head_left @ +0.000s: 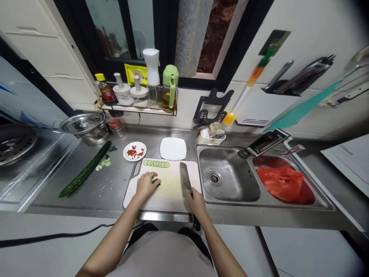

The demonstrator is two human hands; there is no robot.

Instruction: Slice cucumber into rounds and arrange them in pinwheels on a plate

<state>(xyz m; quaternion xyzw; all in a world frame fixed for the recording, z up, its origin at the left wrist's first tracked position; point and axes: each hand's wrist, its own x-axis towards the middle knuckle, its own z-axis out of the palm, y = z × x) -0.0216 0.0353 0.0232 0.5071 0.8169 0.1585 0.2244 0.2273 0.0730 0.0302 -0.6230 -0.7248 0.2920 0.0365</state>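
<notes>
My right hand [196,204] grips a kitchen knife [185,175] by its dark handle. The broad blade points away from me over the right part of a white cutting board [173,192]. Curled on the board's left part, my left hand [147,185] has its fingers round a small dark green cucumber piece [157,181], mostly hidden under them. Overlapping cucumber slices [156,164] lie in a row along the board's far edge. Behind the board are a white square plate [173,148] and a round plate [128,155] with small red pieces [135,151].
Left on the steel counter lie a whole cucumber [83,171] and some cucumber scraps [106,161], near a lidded pot [89,129]. To the right, a sink [230,173] adjoins a basin holding a red plastic bag [279,181]. A rack [144,110] carries bottles and jars.
</notes>
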